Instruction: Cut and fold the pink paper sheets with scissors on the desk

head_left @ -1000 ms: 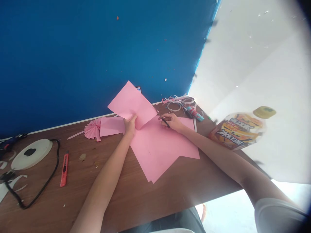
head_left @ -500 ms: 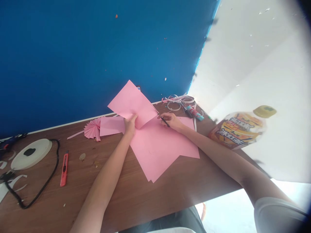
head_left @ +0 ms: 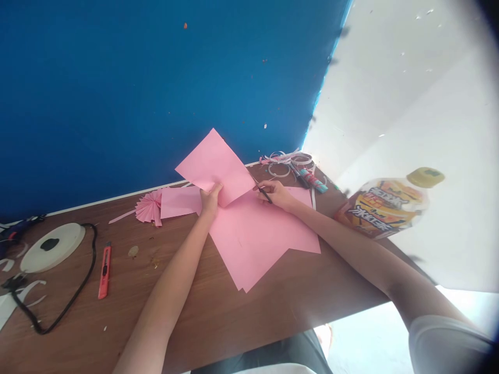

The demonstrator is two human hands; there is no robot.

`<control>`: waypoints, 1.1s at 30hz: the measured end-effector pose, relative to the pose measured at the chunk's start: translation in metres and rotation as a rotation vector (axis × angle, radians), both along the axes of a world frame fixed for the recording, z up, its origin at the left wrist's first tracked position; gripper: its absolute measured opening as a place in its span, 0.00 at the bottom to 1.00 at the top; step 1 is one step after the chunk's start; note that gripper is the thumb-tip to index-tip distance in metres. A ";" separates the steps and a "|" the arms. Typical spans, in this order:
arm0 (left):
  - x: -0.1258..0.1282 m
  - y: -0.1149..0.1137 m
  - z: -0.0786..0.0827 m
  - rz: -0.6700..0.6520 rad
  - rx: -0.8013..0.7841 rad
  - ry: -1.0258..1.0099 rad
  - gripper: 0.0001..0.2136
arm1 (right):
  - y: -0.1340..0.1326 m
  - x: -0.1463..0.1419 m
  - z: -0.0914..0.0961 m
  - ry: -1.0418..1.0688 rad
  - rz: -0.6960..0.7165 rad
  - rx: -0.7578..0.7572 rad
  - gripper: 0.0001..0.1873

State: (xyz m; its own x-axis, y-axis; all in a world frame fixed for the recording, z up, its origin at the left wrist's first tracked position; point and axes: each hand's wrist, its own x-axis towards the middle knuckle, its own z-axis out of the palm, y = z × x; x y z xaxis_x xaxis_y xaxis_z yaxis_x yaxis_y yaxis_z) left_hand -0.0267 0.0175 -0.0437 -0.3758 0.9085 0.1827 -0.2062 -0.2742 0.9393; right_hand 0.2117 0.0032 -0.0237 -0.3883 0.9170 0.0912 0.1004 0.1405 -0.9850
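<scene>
My left hand (head_left: 211,199) grips the lower edge of a pink paper sheet (head_left: 214,165), thumb on its near face, and holds it tilted up above the table. In my right hand (head_left: 276,193) is a pair of dark-handled scissors (head_left: 265,194); the blades meet the sheet's right corner and edge, partly hidden behind the paper. Beneath both hands lie larger pink sheets (head_left: 257,239), overlapping flat on the table. A narrower pink strip (head_left: 180,201) and a pleated pink paper fan (head_left: 148,209) lie to the left of my left hand.
On the brown table (head_left: 218,322) are a red box cutter (head_left: 104,271), a white disc (head_left: 52,248) with a black cord (head_left: 80,291), and a heap of paper strips (head_left: 288,158) by the wall. A large bottle (head_left: 385,208) stands at the right, beyond my right forearm.
The held sheet has shifted slightly to the right at its top and left corners. My hands and the scissors have barely moved.
</scene>
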 end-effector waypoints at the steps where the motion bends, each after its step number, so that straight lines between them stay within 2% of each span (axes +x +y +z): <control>1: 0.000 0.000 0.001 0.004 -0.001 0.000 0.22 | 0.000 0.000 0.000 -0.003 0.001 -0.002 0.20; 15: 0.004 -0.003 0.007 0.028 -0.016 -0.032 0.23 | -0.001 0.001 0.001 -0.011 0.012 0.010 0.20; 24: 0.004 -0.003 0.007 0.001 -0.002 -0.030 0.18 | 0.000 0.001 0.000 -0.017 0.020 0.032 0.20; 33: 0.004 -0.003 0.008 -0.008 -0.010 -0.023 0.19 | -0.001 0.001 0.001 -0.038 0.004 0.050 0.22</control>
State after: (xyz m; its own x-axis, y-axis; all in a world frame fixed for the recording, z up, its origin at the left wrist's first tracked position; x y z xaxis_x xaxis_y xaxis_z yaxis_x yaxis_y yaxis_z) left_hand -0.0227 0.0144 -0.0358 -0.3729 0.9132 0.1646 -0.2296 -0.2627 0.9372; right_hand 0.2127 0.0020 -0.0225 -0.3964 0.9099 0.1220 0.1368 0.1899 -0.9722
